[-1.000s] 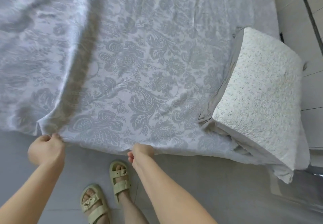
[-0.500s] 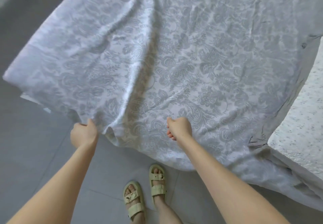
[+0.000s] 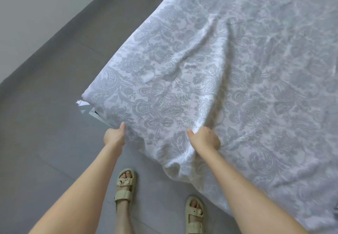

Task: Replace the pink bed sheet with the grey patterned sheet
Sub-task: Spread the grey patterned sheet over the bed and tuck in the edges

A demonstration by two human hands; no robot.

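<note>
The grey patterned sheet (image 3: 210, 73) lies spread over the bed and fills the upper right of the view, with a long crease running up from its near edge. My left hand (image 3: 114, 136) grips that near edge close to the bed's corner. My right hand (image 3: 205, 138) is closed on a fold of the same edge a little to the right. Between and below my hands the sheet hangs down over the bed's side. No pink sheet is in view.
Grey tiled floor (image 3: 45, 124) lies left of and in front of the bed. A white bit of bed frame (image 3: 86, 108) sticks out at the bed's near left corner. My two feet in pale green sandals (image 3: 125, 186) stand right by the bed's edge.
My view and both hands have shifted left along the bed's edge toward its corner, still holding the sheet. The white pillow at the right has left the view.
</note>
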